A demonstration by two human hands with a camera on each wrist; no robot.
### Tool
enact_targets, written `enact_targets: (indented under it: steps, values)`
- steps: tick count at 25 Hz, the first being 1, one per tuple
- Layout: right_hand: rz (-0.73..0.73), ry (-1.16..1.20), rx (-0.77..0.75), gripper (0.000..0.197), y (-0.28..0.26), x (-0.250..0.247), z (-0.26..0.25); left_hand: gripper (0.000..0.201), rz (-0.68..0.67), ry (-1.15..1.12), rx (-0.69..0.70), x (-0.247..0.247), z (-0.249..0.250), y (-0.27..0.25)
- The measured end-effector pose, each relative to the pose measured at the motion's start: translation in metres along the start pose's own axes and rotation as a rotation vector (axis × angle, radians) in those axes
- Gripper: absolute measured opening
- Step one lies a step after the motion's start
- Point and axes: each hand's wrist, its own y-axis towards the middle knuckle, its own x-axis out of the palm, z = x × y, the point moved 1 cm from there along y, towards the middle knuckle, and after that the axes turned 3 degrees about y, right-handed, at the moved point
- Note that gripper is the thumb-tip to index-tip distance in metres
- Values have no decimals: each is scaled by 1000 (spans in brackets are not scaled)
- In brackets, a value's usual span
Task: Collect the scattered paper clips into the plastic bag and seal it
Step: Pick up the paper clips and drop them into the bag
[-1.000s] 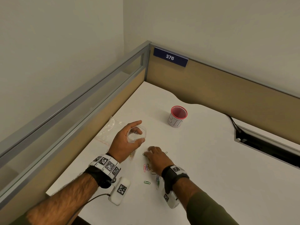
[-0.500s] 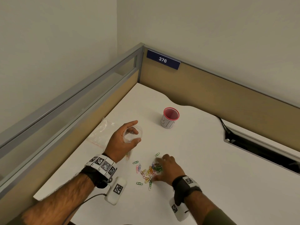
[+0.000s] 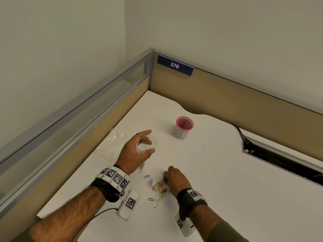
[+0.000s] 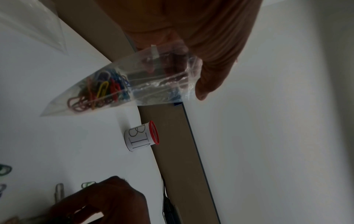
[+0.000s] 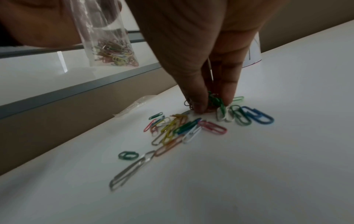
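Note:
My left hand [image 3: 138, 151] hovers above the white desk [image 3: 218, 172] and grips a small clear plastic bag [image 3: 146, 143] by its mouth, which is held open. Several coloured clips lie in the bag's bottom corner [image 4: 99, 91], also seen hanging in the right wrist view [image 5: 113, 56]. A loose pile of coloured paper clips [image 3: 158, 187] lies on the desk in front of me. My right hand [image 3: 172, 177] reaches down at the pile's far edge. Its thumb and fingertips [image 5: 199, 106] pinch a few green clips [image 5: 215, 100] against the desk.
A red-rimmed cup marked BIN [image 3: 183, 127] stands farther back. A second clear bag [image 3: 111, 145] lies flat by the left partition [image 3: 87, 133]. A cable slot [image 3: 279, 161] cuts the desk at the right. Stray clips [image 5: 128, 155] lie near the front.
My right hand has moved across the pile toward its far edge, and its fingers have closed on a few green clips. The left hand still holds the bag open in the same place.

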Motion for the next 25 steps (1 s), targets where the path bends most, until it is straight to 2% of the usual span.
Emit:
enact_targets:
  steps: [6, 10, 12, 16, 19, 25]
  values:
    - [67, 203, 150, 14, -1, -13, 24, 63, -4, 25, -5, 5, 0, 4]
    - [159, 370, 194, 11, -11, -43, 23, 62, -17, 37, -3, 11, -1, 6]
    - [235, 483, 165, 11, -15, -71, 12, 62, -23, 43, -6, 14, -2, 7]
    - [406, 683, 3, 13, -22, -141, -25, 62, -35, 64, -4, 20, 1, 8]
    - [479, 784, -109, 15, -21, -178, -52, 61, -45, 60, -7, 25, 5, 9]
    - [448, 714, -183, 14, -9, -164, -82, 52, -37, 47, 18, 34, 12, 12]
